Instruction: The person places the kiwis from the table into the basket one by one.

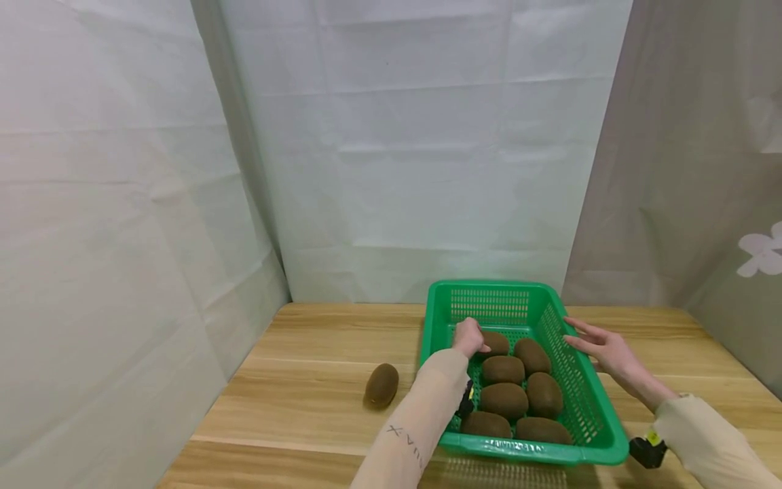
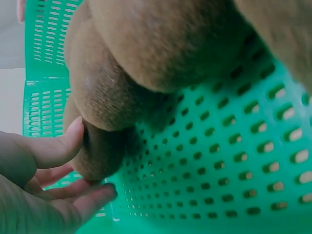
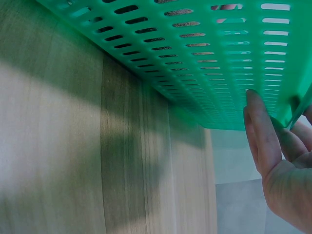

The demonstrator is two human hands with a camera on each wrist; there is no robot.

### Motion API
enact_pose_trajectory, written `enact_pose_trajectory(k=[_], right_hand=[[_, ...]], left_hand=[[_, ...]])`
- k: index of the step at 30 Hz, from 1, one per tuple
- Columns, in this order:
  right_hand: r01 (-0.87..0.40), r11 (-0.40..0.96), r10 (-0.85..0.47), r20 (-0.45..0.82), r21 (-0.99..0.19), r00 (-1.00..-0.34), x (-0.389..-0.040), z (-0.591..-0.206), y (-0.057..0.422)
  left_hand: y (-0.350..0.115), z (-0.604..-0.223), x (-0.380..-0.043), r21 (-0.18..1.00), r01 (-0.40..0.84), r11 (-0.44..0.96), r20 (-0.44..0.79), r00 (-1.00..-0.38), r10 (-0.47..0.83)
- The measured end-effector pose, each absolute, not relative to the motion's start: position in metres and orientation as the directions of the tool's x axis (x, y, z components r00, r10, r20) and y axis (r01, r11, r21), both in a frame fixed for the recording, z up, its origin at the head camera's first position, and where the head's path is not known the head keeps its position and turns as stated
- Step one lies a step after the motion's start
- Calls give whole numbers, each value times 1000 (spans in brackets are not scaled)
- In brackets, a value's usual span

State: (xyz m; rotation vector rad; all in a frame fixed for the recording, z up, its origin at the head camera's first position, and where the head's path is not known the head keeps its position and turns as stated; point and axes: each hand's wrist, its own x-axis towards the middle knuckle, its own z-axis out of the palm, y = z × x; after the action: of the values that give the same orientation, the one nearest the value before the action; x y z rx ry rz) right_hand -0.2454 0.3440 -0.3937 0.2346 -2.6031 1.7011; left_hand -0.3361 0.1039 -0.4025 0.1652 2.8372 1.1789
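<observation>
Several brown kiwis (image 1: pixel 504 401) lie in two columns in a green plastic basket (image 1: pixel 586 456). My left hand (image 1: pixel 469 337) reaches in over the basket's left side and holds the farthest kiwi (image 1: pixel 495 343) of the left column. In the left wrist view, the thumb lies on one side of that kiwi (image 2: pixel 100 151) and the fingers (image 2: pixel 92 200) curl round its lower end, close to the basket floor. My right hand (image 1: pixel 613 353) holds the basket's right rim, with some fingers over it and others (image 3: pixel 263 131) extended along the outer wall.
One more kiwi (image 1: pixel 381 386) lies on the wooden table (image 1: pixel 305 380), left of the basket. Pale cloth (image 1: pixel 397 149) hangs behind the table and along its left side; a grey-brown curtain (image 1: pixel 666 170) hangs at the right.
</observation>
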Motion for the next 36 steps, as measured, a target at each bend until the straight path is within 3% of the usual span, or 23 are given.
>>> enact_pose_trajectory(k=[11,21,36], right_hand=[[-130,400,-110,93,-907,-990,-247,-390,346],[-135,412,-108,99,-901,-989,-247,-393,348],[-143,431,-106,107,-891,-989,-248,-391,351]], left_hand=[[107,-384,-330,659,83,748,-55,-986,157],[109,-357,-319,690,161,706,-49,-962,268],[77,-320,-313,779,349,521,12,-839,544]])
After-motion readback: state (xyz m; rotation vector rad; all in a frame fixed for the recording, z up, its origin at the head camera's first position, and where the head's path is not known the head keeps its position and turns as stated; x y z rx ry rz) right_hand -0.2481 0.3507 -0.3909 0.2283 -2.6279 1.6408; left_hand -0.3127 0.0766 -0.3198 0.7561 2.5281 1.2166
